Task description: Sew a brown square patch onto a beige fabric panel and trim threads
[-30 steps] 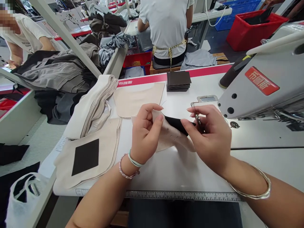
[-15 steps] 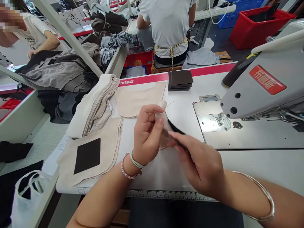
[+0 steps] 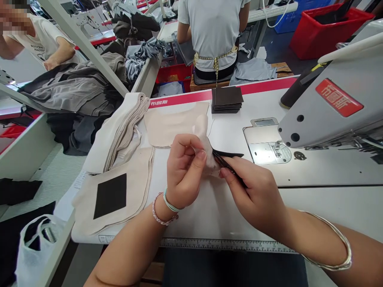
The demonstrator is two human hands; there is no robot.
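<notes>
My left hand is closed, pinching a folded beige fabric piece between thumb and fingers above the table. A black fabric edge sticks out to the right of that piece. In my right hand is a slim black tool that looks like thread snips; its tip meets the beige cloth, and the fingers cover much of it. A thin loose thread curves up beside the cloth. To the left, a black square patch lies on stacked beige pieces.
A sewing machine stands at the right, its metal plate set in the table. Black squares are stacked at the back. Folded beige cloth and another beige panel lie left. Two people sit beyond.
My right hand has shifted slightly right and down, and its black tool shows more clearly. The beige cloth's upper end now stands higher, and the black edge points further right.
</notes>
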